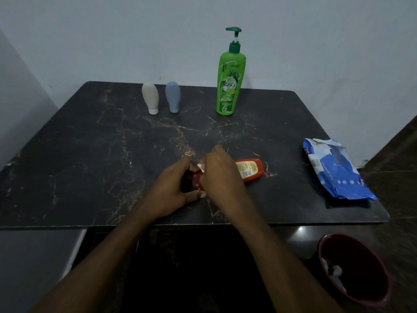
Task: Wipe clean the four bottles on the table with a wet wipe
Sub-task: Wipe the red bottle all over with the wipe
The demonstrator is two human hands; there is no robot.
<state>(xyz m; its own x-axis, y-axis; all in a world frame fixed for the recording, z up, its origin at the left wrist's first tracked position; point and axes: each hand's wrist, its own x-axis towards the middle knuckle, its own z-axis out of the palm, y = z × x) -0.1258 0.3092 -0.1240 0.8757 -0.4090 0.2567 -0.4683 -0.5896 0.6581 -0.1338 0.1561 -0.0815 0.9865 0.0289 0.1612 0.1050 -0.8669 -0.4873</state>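
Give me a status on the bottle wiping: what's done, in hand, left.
Done: unclear; crumpled white wipes in the red bin suggest some wiping. In hand: the left hand grips the lying red bottle while the right hand presses a wet wipe on its cap end. Left: green pump bottle, beige bottle and blue-grey bottle stand at the back; whether any is clean cannot be told.

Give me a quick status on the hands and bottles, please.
Left hand holds red bottle, lying flat. Right hand holds wipe against it. Nothing in the way.
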